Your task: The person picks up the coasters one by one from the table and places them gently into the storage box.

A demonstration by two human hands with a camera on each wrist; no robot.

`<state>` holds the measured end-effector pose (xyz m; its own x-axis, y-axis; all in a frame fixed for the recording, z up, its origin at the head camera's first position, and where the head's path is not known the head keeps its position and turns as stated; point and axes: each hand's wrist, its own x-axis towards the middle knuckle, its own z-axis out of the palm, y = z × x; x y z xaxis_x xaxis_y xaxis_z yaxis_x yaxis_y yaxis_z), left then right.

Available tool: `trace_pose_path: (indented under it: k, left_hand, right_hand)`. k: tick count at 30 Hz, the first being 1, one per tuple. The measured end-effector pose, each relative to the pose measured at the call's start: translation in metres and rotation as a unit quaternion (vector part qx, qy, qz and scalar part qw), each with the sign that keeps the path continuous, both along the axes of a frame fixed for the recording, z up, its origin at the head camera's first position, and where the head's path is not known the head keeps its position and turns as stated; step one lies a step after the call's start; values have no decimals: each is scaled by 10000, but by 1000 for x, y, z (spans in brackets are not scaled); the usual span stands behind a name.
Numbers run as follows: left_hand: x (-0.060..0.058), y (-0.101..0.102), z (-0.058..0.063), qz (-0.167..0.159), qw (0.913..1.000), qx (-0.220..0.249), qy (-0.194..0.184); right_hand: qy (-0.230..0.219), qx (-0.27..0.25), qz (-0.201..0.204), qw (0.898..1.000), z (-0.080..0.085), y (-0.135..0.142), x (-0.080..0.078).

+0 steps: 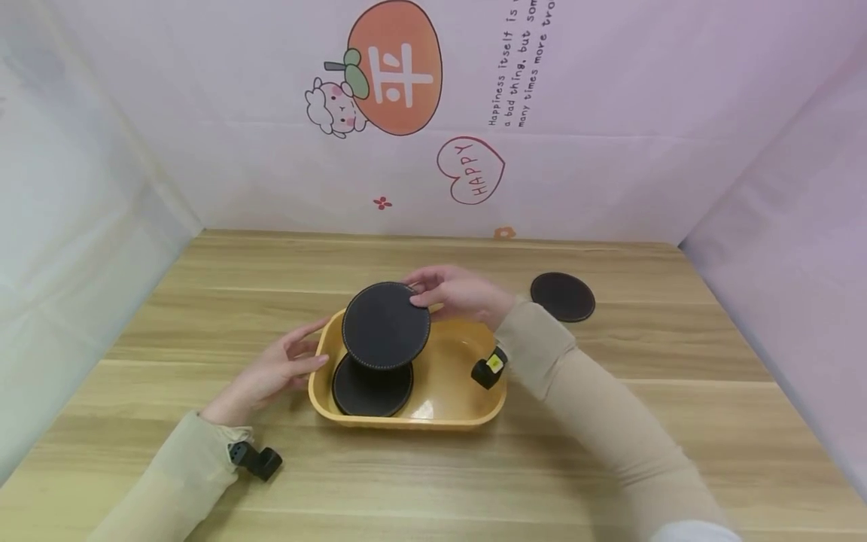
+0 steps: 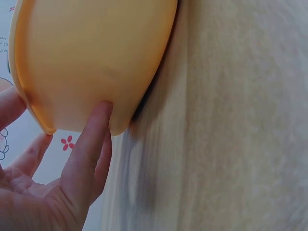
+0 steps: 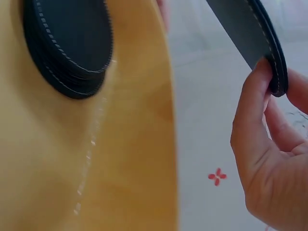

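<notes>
My right hand [image 1: 460, 292] pinches a round black coaster [image 1: 386, 325] with pale edge stitching, thumb on top at its right edge. The coaster is raised and tilted above the yellow plastic basket [image 1: 467, 342]. Beneath it, in the left part of the basket, lie stacked black coasters [image 1: 372, 388]; the right wrist view shows this stack [image 3: 72, 38] as several layers. My left hand [image 1: 274, 370] holds the basket's left end, with the thumb over the rim and other fingers outside. The left wrist view shows a fingertip [image 2: 105, 108] on the outer wall.
Another black coaster [image 1: 563, 296] lies flat on the wooden table [image 1: 677, 421], behind and right of the basket. Printed white cloth [image 1: 576, 181] hangs along the back, and pale cloth walls stand at both sides. Each wrist carries a small black camera.
</notes>
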<state>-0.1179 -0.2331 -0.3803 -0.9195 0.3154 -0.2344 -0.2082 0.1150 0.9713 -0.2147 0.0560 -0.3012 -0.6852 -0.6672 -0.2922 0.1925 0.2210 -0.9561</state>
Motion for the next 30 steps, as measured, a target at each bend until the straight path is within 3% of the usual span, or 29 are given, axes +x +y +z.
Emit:
trace_pose_path:
  k: [5,19,30]
  left_hand:
    - [1,1,1,-16,9999,-86,75]
    - [1,2,0,-4,10000,85,-50]
    - [0,1,-1,13,10000,19,-28]
  right_hand:
    - [52,379,262,9989,-14,-12,0]
    - [-405,848,703,9931,-43,-32,1]
    - [-232,964,746,9923,-49,-35,3]
